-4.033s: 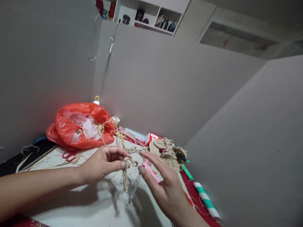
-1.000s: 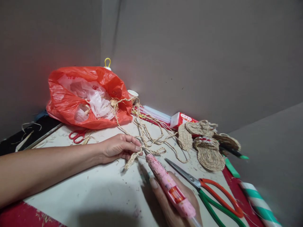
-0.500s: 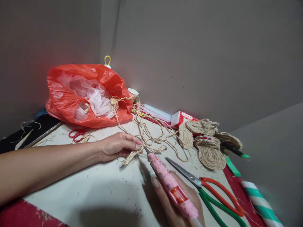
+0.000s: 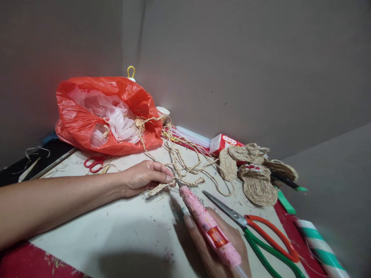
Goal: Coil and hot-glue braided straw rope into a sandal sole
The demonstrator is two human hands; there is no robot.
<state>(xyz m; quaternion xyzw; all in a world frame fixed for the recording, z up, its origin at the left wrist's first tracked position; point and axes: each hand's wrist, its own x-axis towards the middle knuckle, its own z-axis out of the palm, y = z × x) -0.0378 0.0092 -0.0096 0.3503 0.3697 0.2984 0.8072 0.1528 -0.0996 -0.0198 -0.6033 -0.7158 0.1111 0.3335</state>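
My left hand (image 4: 147, 178) pinches a braided straw cord (image 4: 159, 189) between thumb and fingers, and a short folded end lies below the hand. The cord's loose loops (image 4: 185, 164) spread behind it, up to the red bag. My right hand (image 4: 228, 235) is wrapped round a pink glue gun (image 4: 207, 224), a clear glue stick coming out of its rear. The gun's metal nozzle (image 4: 179, 182) is at the cord, right beside the left fingertips; whether it touches cannot be made out. Open-bladed or closed, large scissors (image 4: 246, 220) with orange and green handles lie right of my right hand.
A red plastic bag (image 4: 78, 131) holding white bags stands at the back left, with small red scissors (image 4: 94, 164) before it. Coiled straw pieces (image 4: 257, 187) and a red-and-white box (image 4: 224, 143) lie at the right. A paper cup (image 4: 162, 112) and a green-striped roll (image 4: 321, 249) flank them.
The folded cord end under my left hand has tipped slightly flatter. The glue gun stays at the cord, and both hands hold nearly the same places.
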